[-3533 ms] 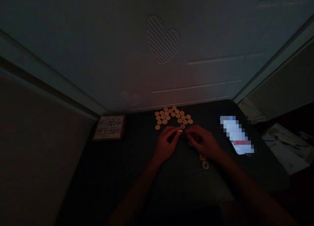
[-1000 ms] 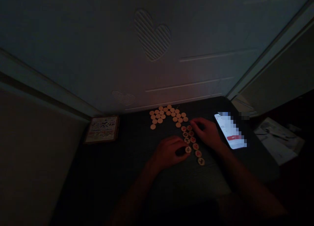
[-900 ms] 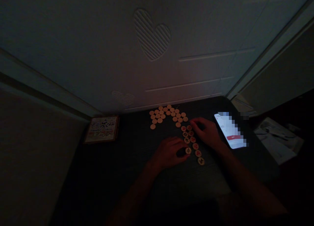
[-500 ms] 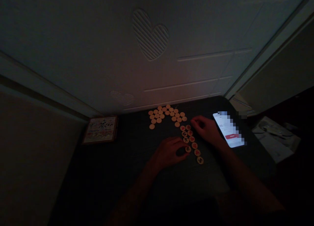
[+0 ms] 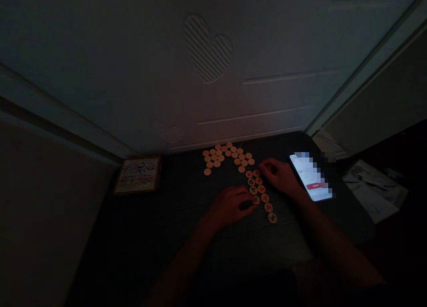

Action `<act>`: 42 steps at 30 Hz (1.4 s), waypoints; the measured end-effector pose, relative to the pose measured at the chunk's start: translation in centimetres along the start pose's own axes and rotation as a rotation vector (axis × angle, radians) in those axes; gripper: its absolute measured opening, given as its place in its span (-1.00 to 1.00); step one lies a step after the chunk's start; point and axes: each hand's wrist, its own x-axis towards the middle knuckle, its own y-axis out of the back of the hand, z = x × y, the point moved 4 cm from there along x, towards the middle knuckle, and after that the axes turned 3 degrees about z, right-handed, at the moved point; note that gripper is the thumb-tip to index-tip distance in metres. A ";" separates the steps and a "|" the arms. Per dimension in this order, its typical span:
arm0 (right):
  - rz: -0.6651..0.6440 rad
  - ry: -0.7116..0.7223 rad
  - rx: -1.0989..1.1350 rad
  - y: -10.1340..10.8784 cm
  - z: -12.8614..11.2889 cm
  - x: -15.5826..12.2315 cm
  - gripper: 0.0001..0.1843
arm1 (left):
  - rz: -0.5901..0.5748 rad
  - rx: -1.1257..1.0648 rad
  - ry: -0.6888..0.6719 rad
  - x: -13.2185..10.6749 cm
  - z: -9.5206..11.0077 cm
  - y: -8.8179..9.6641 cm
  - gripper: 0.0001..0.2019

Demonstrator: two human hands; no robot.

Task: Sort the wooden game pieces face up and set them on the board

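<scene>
My left hand [image 5: 233,204] reaches in from the left, its finger and thumb closed at the edges of a xiangqi piece [image 5: 256,200] lying at the near end of the left row. Face-up pieces form two side-by-side rows, with red-marked pieces [image 5: 264,198] in the right row and a black-marked piece [image 5: 272,218] at its near end. My right hand [image 5: 278,175] rests on the table right of the rows, fingers curled in, and nothing shows in them. Beyond, several blank-side-up pieces [image 5: 216,163] lie in an arch-shaped cluster.
A lit phone [image 5: 310,178] lies on the dark table [image 5: 187,236] right of my right hand. A flat box with a printed lid [image 5: 137,175] sits at the back left. The pale panel with hearts [image 5: 213,98] rises behind the table. Papers [image 5: 375,191] lie beyond the right edge.
The piece at my left hand has slid slightly away from me, closer to the piece ahead of it, and the fingertips now cover more of it. My right hand stays put.
</scene>
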 end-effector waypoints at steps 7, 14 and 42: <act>-0.001 -0.003 -0.012 0.0 0.0 0.0 -0.74 | 0.017 0.008 0.007 0.0 -0.1 -0.1 -0.86; 0.003 -0.004 -0.003 -0.1 -0.1 -0.1 -0.75 | -0.013 0.030 0.007 0.0 0.0 -0.2 -0.85; -0.031 -0.018 0.000 -0.2 0.1 -0.1 -0.74 | 0.099 0.058 0.058 0.2 -0.7 0.7 -0.87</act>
